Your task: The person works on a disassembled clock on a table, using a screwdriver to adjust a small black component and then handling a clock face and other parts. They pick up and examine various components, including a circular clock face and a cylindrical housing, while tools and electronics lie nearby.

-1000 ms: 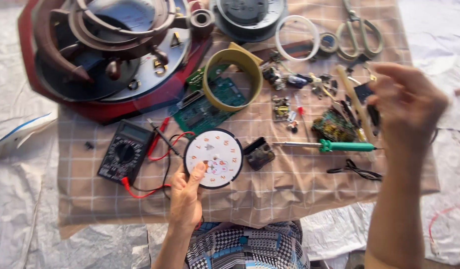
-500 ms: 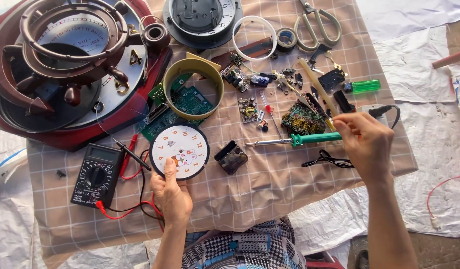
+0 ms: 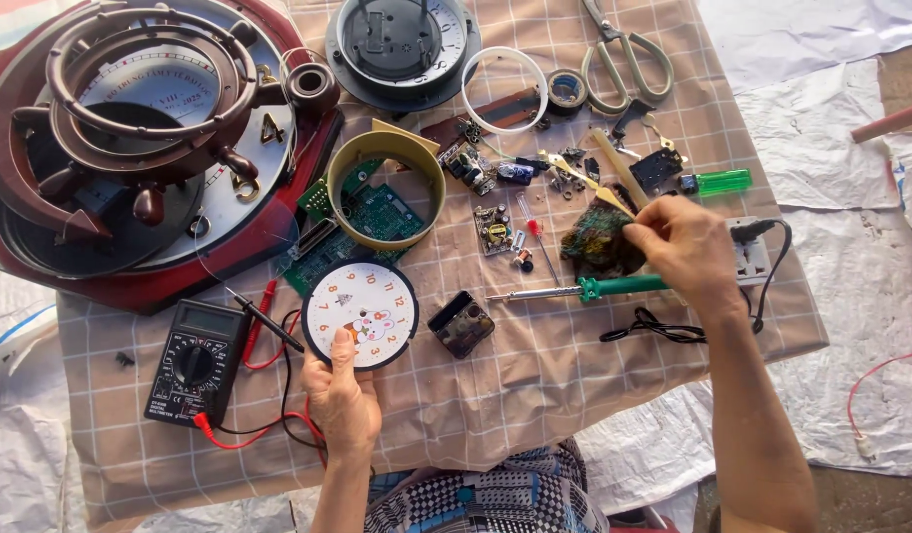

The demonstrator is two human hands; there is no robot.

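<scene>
My left hand [image 3: 342, 395] holds the lower edge of a small round white clock dial [image 3: 362, 314] with coloured numerals and a cartoon figure, thumb pressed on its face. My right hand [image 3: 678, 252] is closed on the rear of a green-handled soldering iron [image 3: 614, 287] that lies across the checked cloth [image 3: 535, 395], its metal tip pointing left toward a small black clock movement [image 3: 461, 323]. A dark mottled rag [image 3: 596, 242] sits just left of my right fingers.
A black multimeter [image 3: 194, 360] with red and black leads lies left of the dial. Behind are a yellow ring [image 3: 385, 188] on a green circuit board [image 3: 323, 259], a large ship-wheel wall clock [image 3: 130, 128], a round clock back [image 3: 402, 39], scissors [image 3: 624, 54], a green screwdriver [image 3: 713, 182], a white socket block [image 3: 750, 255].
My right hand came down from the air at the right and closed on the soldering iron's handle. The left hand stayed on the dial. The view shifted and drew closer.
</scene>
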